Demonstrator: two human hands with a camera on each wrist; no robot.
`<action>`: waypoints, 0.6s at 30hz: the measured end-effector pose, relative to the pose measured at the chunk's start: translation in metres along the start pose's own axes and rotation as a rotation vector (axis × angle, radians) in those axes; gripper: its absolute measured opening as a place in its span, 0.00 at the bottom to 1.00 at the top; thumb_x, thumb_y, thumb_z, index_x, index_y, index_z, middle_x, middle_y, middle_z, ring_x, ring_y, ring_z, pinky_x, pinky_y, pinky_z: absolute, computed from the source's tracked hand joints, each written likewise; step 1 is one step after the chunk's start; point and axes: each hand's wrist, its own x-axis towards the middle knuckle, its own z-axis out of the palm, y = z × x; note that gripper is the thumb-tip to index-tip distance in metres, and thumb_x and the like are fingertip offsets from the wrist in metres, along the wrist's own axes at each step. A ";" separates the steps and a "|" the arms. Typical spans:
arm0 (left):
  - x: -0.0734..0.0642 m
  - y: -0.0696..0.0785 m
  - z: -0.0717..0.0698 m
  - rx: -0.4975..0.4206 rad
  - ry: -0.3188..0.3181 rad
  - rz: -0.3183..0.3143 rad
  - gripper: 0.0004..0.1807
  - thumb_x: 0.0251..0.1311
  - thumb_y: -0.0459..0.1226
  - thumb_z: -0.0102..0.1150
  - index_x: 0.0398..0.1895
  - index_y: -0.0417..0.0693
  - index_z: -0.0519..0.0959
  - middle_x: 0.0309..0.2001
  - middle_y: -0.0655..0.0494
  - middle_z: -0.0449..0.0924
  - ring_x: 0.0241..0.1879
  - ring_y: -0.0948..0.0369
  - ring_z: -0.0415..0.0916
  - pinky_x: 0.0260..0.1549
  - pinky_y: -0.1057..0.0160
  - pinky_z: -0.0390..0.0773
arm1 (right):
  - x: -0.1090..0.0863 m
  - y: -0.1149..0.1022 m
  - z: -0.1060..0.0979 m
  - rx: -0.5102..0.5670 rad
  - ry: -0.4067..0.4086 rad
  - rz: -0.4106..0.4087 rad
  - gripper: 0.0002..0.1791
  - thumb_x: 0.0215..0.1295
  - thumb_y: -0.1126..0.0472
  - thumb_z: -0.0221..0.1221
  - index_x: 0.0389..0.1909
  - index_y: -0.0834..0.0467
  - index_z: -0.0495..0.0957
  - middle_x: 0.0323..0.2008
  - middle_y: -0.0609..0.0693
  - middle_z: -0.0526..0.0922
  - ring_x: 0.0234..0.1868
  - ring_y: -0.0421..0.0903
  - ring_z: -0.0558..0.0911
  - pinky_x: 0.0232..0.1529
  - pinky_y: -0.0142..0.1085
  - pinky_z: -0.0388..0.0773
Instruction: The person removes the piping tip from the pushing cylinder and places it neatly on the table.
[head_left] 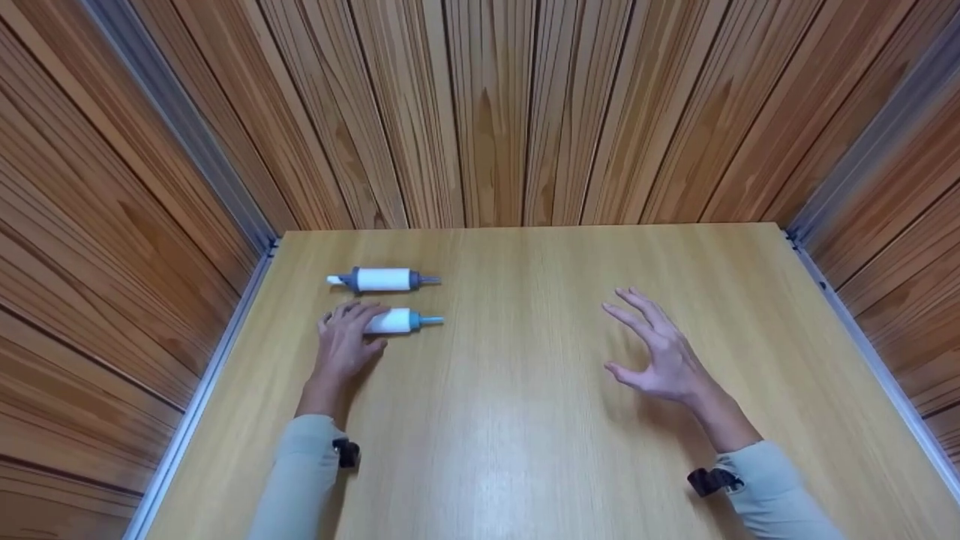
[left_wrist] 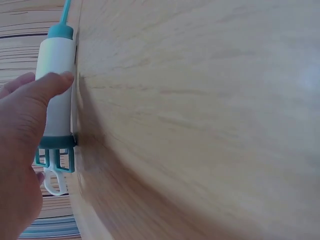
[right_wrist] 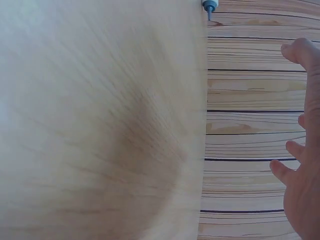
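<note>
On the left of the table lies a large plastic syringe [head_left: 391, 321] with a white barrel, teal nozzle and cap. My left hand [head_left: 347, 337] is over its rear half, fingers on the far side and thumb on the near side. In the left wrist view, the thumb [left_wrist: 55, 85] crosses the white barrel [left_wrist: 59, 115], with teal finger loops and a white ring handle below. Just beyond lies a similar syringe [head_left: 384, 280] with dark grey-blue ends, untouched. My right hand [head_left: 664, 356] hovers over the right side, fingers spread, holding nothing.
The wooden table [head_left: 510, 420] is bordered by plank-patterned walls [head_left: 491, 112] at the back and sides. Metal rails [head_left: 217, 405] run along its left and right edges. Dark wrist cameras [head_left: 346, 453] sit on both sleeves.
</note>
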 end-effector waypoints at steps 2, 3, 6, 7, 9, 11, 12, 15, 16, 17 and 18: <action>0.001 0.001 0.001 -0.009 0.007 0.001 0.30 0.73 0.39 0.76 0.76 0.55 0.81 0.78 0.44 0.81 0.83 0.36 0.66 0.80 0.22 0.56 | -0.001 0.001 -0.001 0.025 0.001 0.027 0.52 0.49 0.60 0.84 0.79 0.58 0.77 0.80 0.69 0.74 0.81 0.70 0.72 0.84 0.37 0.66; 0.002 0.001 0.001 -0.011 0.010 0.001 0.29 0.73 0.38 0.75 0.75 0.54 0.82 0.77 0.44 0.81 0.82 0.36 0.67 0.79 0.23 0.57 | -0.001 0.001 -0.001 0.043 0.001 0.041 0.52 0.49 0.60 0.84 0.79 0.58 0.77 0.81 0.68 0.73 0.82 0.68 0.72 0.84 0.30 0.61; 0.003 -0.001 0.000 -0.006 0.013 -0.005 0.26 0.75 0.37 0.73 0.74 0.54 0.83 0.76 0.43 0.82 0.80 0.37 0.69 0.78 0.23 0.58 | 0.000 0.002 0.002 0.096 0.020 0.047 0.52 0.48 0.63 0.84 0.78 0.59 0.77 0.80 0.70 0.73 0.82 0.64 0.73 0.83 0.23 0.58; 0.004 -0.001 0.000 0.000 0.014 -0.010 0.25 0.75 0.37 0.72 0.74 0.54 0.83 0.76 0.44 0.82 0.79 0.37 0.70 0.78 0.23 0.59 | 0.001 0.002 0.003 0.115 0.026 0.048 0.52 0.48 0.64 0.84 0.78 0.60 0.77 0.80 0.70 0.73 0.83 0.62 0.73 0.82 0.23 0.59; 0.004 -0.001 0.000 0.013 0.018 -0.021 0.24 0.76 0.37 0.72 0.73 0.55 0.84 0.75 0.44 0.83 0.78 0.38 0.70 0.77 0.24 0.59 | 0.001 0.002 0.005 0.146 0.041 0.046 0.52 0.48 0.65 0.84 0.78 0.60 0.77 0.79 0.71 0.73 0.83 0.58 0.74 0.82 0.24 0.60; 0.005 -0.002 0.000 0.017 0.023 -0.029 0.24 0.76 0.38 0.72 0.73 0.55 0.84 0.75 0.44 0.83 0.78 0.38 0.71 0.78 0.24 0.59 | 0.001 0.003 0.007 0.179 0.051 0.045 0.52 0.47 0.67 0.85 0.78 0.61 0.77 0.78 0.72 0.73 0.83 0.51 0.73 0.81 0.24 0.62; 0.005 -0.002 0.001 0.014 0.024 -0.030 0.23 0.77 0.38 0.71 0.72 0.56 0.84 0.75 0.45 0.83 0.78 0.38 0.71 0.78 0.25 0.59 | 0.001 0.002 0.008 0.201 0.056 0.043 0.52 0.47 0.68 0.85 0.78 0.61 0.77 0.78 0.73 0.73 0.83 0.48 0.73 0.80 0.23 0.64; 0.004 -0.001 0.002 0.001 0.018 -0.027 0.23 0.78 0.40 0.71 0.73 0.57 0.84 0.75 0.46 0.83 0.79 0.39 0.71 0.79 0.26 0.59 | -0.002 0.002 0.009 0.260 0.065 0.053 0.53 0.45 0.70 0.85 0.78 0.62 0.77 0.77 0.75 0.73 0.83 0.37 0.71 0.75 0.21 0.70; 0.004 -0.002 0.003 0.000 0.016 -0.025 0.23 0.78 0.40 0.70 0.73 0.57 0.84 0.76 0.46 0.83 0.79 0.39 0.71 0.79 0.26 0.59 | -0.002 0.001 0.009 0.278 0.068 0.059 0.53 0.44 0.71 0.85 0.78 0.63 0.77 0.77 0.75 0.73 0.83 0.34 0.70 0.73 0.21 0.72; 0.003 -0.002 0.003 -0.001 0.015 -0.023 0.23 0.78 0.40 0.70 0.73 0.57 0.84 0.75 0.46 0.83 0.78 0.39 0.70 0.79 0.26 0.59 | -0.003 0.000 0.010 0.297 0.068 0.066 0.53 0.44 0.71 0.85 0.78 0.63 0.77 0.77 0.75 0.73 0.83 0.33 0.70 0.71 0.21 0.74; 0.002 -0.002 0.003 0.003 0.017 -0.024 0.23 0.78 0.40 0.71 0.73 0.57 0.84 0.75 0.46 0.83 0.78 0.39 0.71 0.79 0.26 0.59 | -0.003 -0.001 0.011 0.313 0.067 0.072 0.54 0.44 0.72 0.85 0.78 0.64 0.77 0.77 0.74 0.73 0.83 0.32 0.70 0.69 0.22 0.77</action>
